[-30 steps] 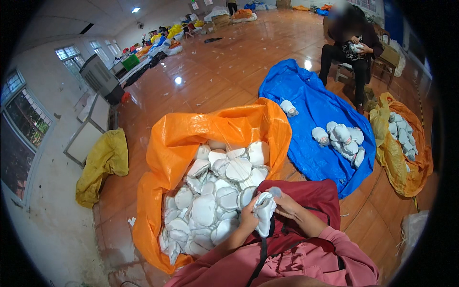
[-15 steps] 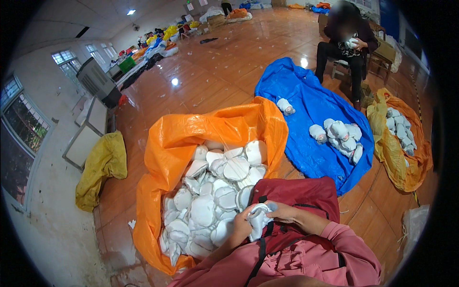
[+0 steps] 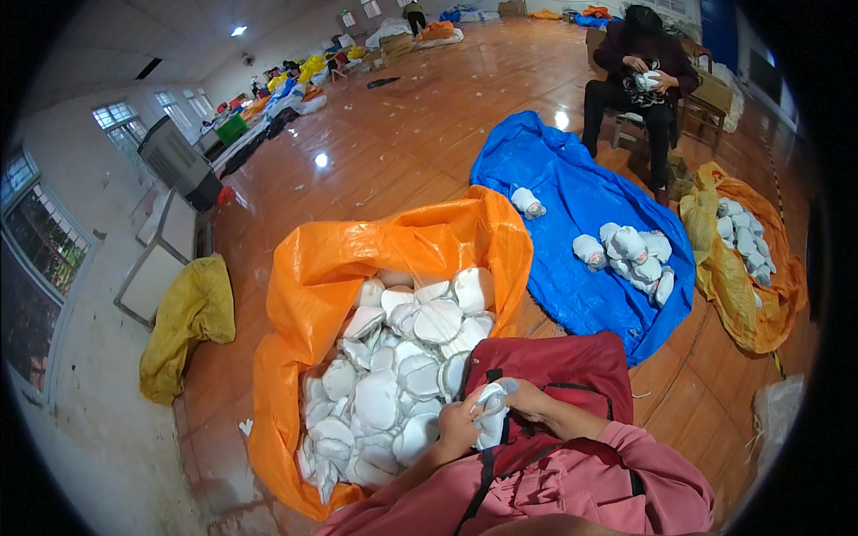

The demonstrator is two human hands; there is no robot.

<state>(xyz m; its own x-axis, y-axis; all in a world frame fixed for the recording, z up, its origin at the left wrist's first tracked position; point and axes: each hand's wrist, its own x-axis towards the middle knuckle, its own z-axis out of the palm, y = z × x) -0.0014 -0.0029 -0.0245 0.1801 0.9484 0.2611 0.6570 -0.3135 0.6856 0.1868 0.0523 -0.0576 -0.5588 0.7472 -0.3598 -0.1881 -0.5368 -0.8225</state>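
Over my lap I hold a white fabric piece [image 3: 491,420] between both hands. My left hand [image 3: 458,427] grips its left side, fingers closed. The fingers of my right hand [image 3: 529,399] are closed on its upper right edge, partly hidden by the cloth. Below them a dark red apron [image 3: 585,357] covers my lap. Just left of my hands, a wide orange sack [image 3: 299,259] gapes around a heap of rounded white fabric pieces [image 3: 375,397].
To the right, a blue sheet [image 3: 567,299] bears a cluster of white bundles [image 3: 636,250] and one bundle apart [image 3: 527,203]. Beyond sits a co-worker [image 3: 639,89] handling a white piece. A yellow-orange sack [image 3: 715,299] stands far right, a yellow sack [image 3: 192,313] by the left wall.
The white piece in my hands has turned slightly, and its tube-like fold shows less. The co-worker has brought one hand up above their piece. The view has shifted a little.
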